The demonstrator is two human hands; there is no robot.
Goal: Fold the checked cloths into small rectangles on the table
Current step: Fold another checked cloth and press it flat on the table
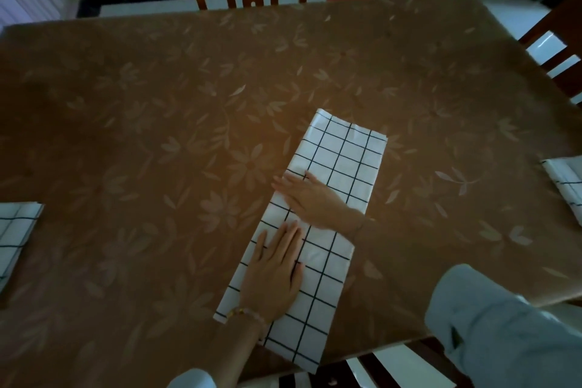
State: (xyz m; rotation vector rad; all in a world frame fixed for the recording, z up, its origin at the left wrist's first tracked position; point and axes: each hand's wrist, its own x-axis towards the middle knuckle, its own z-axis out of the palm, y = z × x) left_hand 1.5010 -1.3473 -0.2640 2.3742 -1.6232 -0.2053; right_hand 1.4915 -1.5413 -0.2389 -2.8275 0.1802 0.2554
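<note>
Head view: left hand [274, 271] and right hand [305, 195] press flat on the middle cloth [346, 161], only a strip; left cloth [15, 230], right cloth [563, 179] seem finished.

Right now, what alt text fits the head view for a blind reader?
Left hand and right hand press flat on a long checked cloth on a brown table. A second cloth lies far left, a third cloth far right.

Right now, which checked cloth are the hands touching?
The long cloth in the middle: the left hand and right hand both lie flat on it. The left-edge cloth and right-edge cloth lie untouched.
</note>
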